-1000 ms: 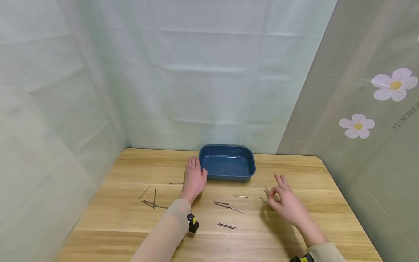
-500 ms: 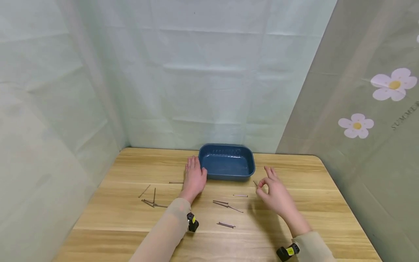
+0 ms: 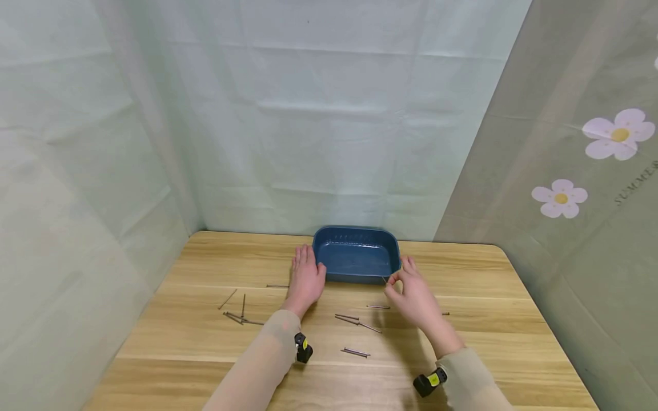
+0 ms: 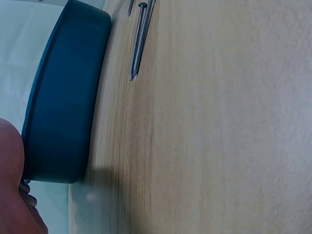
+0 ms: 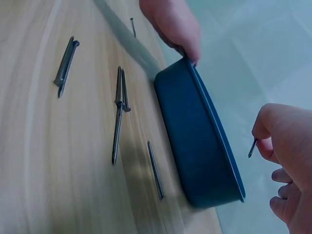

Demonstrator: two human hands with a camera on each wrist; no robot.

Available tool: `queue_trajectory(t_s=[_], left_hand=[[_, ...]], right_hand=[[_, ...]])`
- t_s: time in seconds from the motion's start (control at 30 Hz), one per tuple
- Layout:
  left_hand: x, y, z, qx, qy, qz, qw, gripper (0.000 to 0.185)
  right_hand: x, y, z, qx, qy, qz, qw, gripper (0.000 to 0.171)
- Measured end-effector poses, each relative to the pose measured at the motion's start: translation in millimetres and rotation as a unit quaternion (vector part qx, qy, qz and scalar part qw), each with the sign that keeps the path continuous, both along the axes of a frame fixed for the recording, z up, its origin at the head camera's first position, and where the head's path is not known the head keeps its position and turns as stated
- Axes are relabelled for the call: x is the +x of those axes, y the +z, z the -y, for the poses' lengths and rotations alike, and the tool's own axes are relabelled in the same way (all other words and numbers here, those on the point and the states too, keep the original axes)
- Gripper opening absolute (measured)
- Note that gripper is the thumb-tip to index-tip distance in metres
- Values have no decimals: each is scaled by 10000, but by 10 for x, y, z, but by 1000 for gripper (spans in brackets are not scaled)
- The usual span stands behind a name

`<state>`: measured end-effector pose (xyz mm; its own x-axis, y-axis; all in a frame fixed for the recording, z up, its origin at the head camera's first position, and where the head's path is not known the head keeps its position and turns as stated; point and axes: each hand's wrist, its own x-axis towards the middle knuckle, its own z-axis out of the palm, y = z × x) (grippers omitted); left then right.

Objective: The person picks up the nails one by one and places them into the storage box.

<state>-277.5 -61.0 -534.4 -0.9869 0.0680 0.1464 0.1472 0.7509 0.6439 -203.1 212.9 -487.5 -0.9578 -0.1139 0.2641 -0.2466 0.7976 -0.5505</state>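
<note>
A blue rectangular basin (image 3: pixel 354 279) stands at the table's back edge, its inside bare. My left hand (image 3: pixel 305 281) rests against its left side with fingers straight, the thumb at the rim. Between thumb and forefinger my right hand (image 3: pixel 413 294) pinches a nail (image 5: pixel 253 147), just off the basin's front right corner. The tip of that nail sticks out; the rest is hidden by the fingers. In front of the basin lie a single nail (image 3: pixel 378 307), a crossed group of nails (image 3: pixel 358 323) and a side-by-side pair (image 3: pixel 356 353).
More nails (image 3: pixel 241 318) lie in a loose cluster on the left of the wooden table (image 3: pixel 205 377). One nail (image 3: pixel 277 286) is partly behind my left hand, and another nail (image 3: pixel 445 313) shows past my right wrist. A pale cloth (image 3: pixel 329 142) hangs behind the table.
My right hand has moved left and toward the back, bringing the pinched nail from the right of the table to the basin's corner. The left hand and basin have stayed put.
</note>
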Motion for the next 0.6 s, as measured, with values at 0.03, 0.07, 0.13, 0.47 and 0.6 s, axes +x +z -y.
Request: queue_trajectory(t_s=[0.03,0.07,0.13,0.47,0.6], left_hand=[[1,1,-1,-15,1,1,10000,66],[2,3,-3,-19,6,-9,10000,66],[8,10,-8,-23,7,-22,10000,66],[20,13,-24,-32,27,-73,10000,65],[24,11,-23,3,34,-86,10000,64]], right_hand=[[-20,3,24,10,-5,-3,10000,9],[-43,5,46,6,-7,8,10000,9],[-84,24,89,3,1,50,10000,8],[-410,156,322,205,88,435,9988,13],[-588,197,464,258,103,853,9960,15]])
